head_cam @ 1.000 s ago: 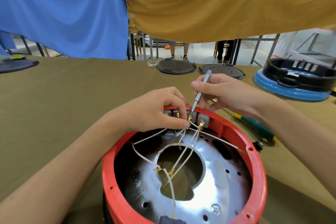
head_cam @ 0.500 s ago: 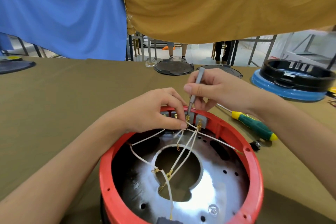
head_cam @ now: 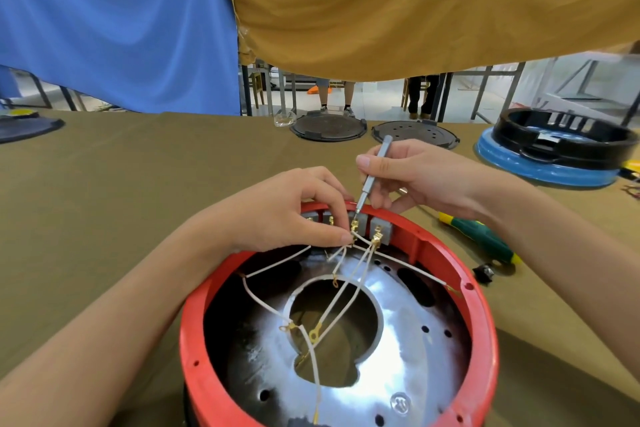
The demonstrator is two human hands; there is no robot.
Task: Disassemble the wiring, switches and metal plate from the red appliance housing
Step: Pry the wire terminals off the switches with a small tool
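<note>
- A workshop or training hall for taking appliances apart is suggested rather than a home.
- A long table [head_cam: 104, 184] covered in olive cloth is seen, with appliance parts laid out along it: two black round lids [head_cam: 328, 128] at the far edge, and a black ring on a blue base [head_cam: 554, 152] to the right.
- A green and yellow screwdriver [head_cam: 481, 239] is left lying on the cloth.
- Blue fabric [head_cam: 114, 21] and mustard fabric [head_cam: 415, 3] are hung as screens above the table.
- Beyond them, metal-framed tables, a pale floor and the legs of standing people [head_cam: 334, 94] are visible.
</note>
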